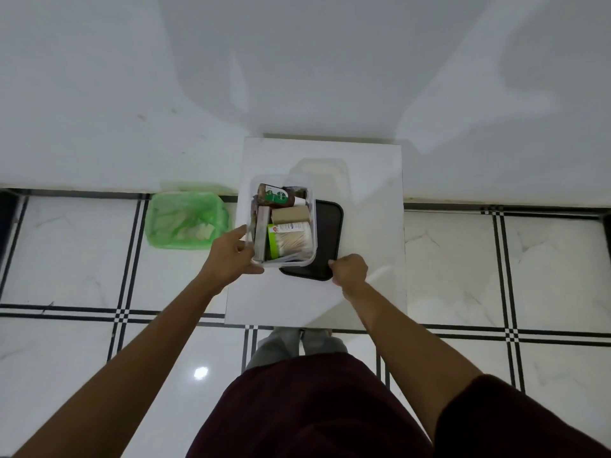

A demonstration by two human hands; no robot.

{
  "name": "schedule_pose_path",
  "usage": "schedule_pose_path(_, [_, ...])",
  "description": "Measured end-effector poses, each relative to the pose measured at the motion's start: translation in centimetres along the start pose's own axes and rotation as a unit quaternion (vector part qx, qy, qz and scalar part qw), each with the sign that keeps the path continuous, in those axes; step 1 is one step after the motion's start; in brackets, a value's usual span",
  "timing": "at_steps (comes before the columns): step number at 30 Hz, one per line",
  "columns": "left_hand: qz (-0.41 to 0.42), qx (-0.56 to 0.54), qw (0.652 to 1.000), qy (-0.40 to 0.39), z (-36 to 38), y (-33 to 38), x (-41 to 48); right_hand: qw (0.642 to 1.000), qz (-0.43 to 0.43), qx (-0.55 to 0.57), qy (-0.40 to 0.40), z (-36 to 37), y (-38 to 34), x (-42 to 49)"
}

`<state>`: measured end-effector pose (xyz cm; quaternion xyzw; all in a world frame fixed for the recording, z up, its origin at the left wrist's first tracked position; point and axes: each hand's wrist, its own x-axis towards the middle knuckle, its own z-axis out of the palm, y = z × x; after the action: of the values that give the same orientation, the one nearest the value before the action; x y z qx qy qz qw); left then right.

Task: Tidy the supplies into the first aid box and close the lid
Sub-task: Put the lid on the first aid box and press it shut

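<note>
Here, mid-frame on the surface, the left hand gripped the packed first aid box; right hand closed, perhaps pinching the dark lid lying just right.

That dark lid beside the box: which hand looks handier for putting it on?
The right hand, probably. It already rests on the near corner of the dark lid, which lies to the right of the box. The left hand is busy holding the box's near left corner, steadying it.
</note>
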<state>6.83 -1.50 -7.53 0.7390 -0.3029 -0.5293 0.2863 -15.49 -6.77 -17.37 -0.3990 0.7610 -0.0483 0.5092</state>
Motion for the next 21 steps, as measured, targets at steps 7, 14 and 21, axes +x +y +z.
schedule_pose_path(7, [0.01, -0.002, 1.0, -0.007, 1.3, -0.1, -0.1, 0.986, -0.09, 0.141, 0.011, -8.3, -3.3, -4.8])
schedule_pose_path(14, [0.003, 0.04, 0.998, -0.039, 4.3, 0.1, 0.7, 0.848, -0.474, -0.108, 0.21, -7.3, -7.2, -10.5])
schedule_pose_path(21, [0.113, 0.275, 0.952, -0.076, 5.8, -0.4, 0.3, 0.737, -0.582, -0.276, 0.204, 0.8, -4.3, -11.3])
